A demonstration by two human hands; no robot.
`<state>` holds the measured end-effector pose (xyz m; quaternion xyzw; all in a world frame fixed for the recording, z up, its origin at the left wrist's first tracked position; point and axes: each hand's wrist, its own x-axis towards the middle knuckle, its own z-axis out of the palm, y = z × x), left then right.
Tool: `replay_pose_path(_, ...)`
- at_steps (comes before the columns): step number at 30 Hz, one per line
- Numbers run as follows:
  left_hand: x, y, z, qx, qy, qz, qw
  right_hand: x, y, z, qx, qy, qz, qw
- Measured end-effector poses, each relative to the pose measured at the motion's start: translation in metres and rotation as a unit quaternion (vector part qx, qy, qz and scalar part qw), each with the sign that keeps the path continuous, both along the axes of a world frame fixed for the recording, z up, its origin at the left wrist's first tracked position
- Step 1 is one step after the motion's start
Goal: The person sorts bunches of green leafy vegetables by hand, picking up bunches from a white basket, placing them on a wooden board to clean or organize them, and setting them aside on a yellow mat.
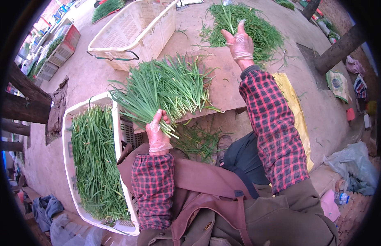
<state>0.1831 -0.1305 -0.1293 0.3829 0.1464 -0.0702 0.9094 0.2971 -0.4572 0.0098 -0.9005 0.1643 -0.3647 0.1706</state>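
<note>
My left hand, in a clear plastic glove, is closed round the pale stem ends of a bunch of garlic chives. Their green leaves fan out up and to the left, over a layer of chives spread on a low brown board. Farther off to the right, my right hand, gloved too, reaches to a loose heap of chives on the floor. Its thumb and forefinger are spread apart, with a few stalks showing just beyond them; the other fingers are partly hidden.
A white crate packed with chives stands at my left. Beyond the board is another white crate with a wire handle. Loose chives lie by my shoe. Wooden posts rise on both sides; a yellow sack lies at right.
</note>
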Motion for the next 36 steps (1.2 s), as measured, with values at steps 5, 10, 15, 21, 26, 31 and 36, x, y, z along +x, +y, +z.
replay_pose_path(5, 0.005, 0.006, -0.004, -0.009, 0.003, 0.006, 1.000, -0.062, 0.078, -0.096, -0.042, 0.052, 0.236, 0.969)
replay_pose_path(10, 0.007, 0.001, -0.006, -0.039, 0.008, -0.019, 0.999, -0.096, 0.128, -0.172, -0.109, 0.161, 0.192, 0.962)
replay_pose_path(15, 0.007, 0.000, -0.003, -0.039, -0.005, 0.000, 0.999, -0.089, 0.116, -0.174, 0.006, 0.133, 0.176, 0.975)
replay_pose_path(21, 0.008, -0.003, -0.004, -0.028, -0.005, -0.015, 0.999, -0.087, 0.110, -0.157, 0.203, 0.077, 0.184, 0.959)
replay_pose_path(26, 0.009, 0.000, -0.005, 0.016, -0.002, -0.031, 0.999, -0.115, 0.138, -0.131, 0.389, -0.014, 0.219, 0.895)
replay_pose_path(31, 0.003, -0.008, 0.004, 0.070, 0.017, -0.042, 0.997, -0.136, 0.168, -0.132, 0.401, -0.029, 0.215, 0.890)
replay_pose_path(36, -0.001, -0.010, 0.007, 0.079, 0.020, -0.066, 0.994, -0.153, 0.195, -0.131, 0.387, -0.032, 0.229, 0.893)
